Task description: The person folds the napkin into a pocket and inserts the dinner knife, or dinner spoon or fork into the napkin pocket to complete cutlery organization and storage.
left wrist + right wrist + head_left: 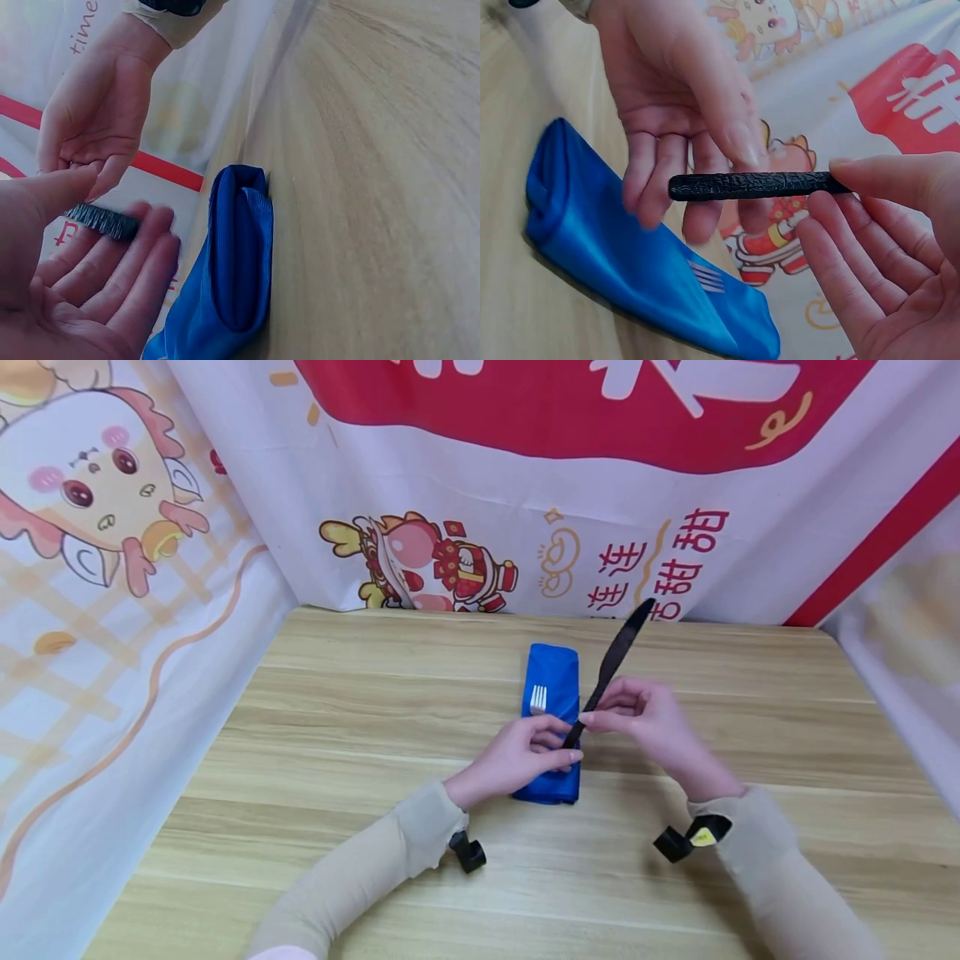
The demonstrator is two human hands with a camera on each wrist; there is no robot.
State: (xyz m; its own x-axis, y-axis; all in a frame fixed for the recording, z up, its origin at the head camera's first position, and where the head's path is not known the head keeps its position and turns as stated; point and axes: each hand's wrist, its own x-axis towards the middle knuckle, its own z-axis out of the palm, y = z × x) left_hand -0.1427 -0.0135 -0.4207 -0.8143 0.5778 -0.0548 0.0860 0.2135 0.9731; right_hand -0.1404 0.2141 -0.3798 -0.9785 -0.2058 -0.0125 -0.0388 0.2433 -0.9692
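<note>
My right hand [648, 714] pinches a black knife [618, 647] between thumb and fingers near the middle of its length. The blade points up and away to the right, and the textured handle [735, 185] slants down toward my left hand [525, 750]. That left hand is held loosely around the handle's end; its fingers [124, 277] are spread below the handle and not curled round it. Under both hands lies a folded blue cloth [553, 664] with a white fork shape [538, 698] on its face, partly covered by the left hand.
The wooden table [360, 693] extends on all sides of the cloth. A printed white and red curtain [450, 460] hangs along the back edge, and another patterned curtain [112, 635] borders the left side. Each wrist carries a small black camera [468, 852].
</note>
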